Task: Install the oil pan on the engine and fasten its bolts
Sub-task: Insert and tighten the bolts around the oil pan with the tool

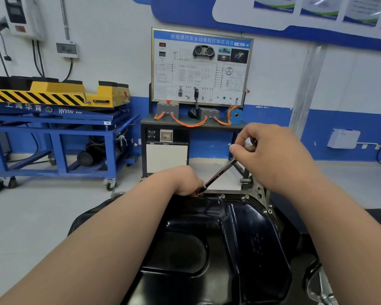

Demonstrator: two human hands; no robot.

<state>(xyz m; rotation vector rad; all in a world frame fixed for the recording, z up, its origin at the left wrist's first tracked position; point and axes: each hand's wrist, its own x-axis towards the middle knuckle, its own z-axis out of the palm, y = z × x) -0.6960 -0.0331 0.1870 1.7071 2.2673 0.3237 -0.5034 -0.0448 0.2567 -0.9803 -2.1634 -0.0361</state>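
Oil pan (240, 238) nearest, training bench (166, 158) behind it, lift cart (53, 122) far left.

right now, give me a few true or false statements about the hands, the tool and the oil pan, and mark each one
1. The right hand grips the top end of the driver. True.
2. The left hand lies flat on the middle of the oil pan. False: it holds the driver's lower end at the pan's far rim.
3. Several bolts already sit in the pan's far rim. True.
4. The oil pan is bright yellow. False: it is glossy black.
5. The driver stands straight upright. False: it leans, with its top toward the right.
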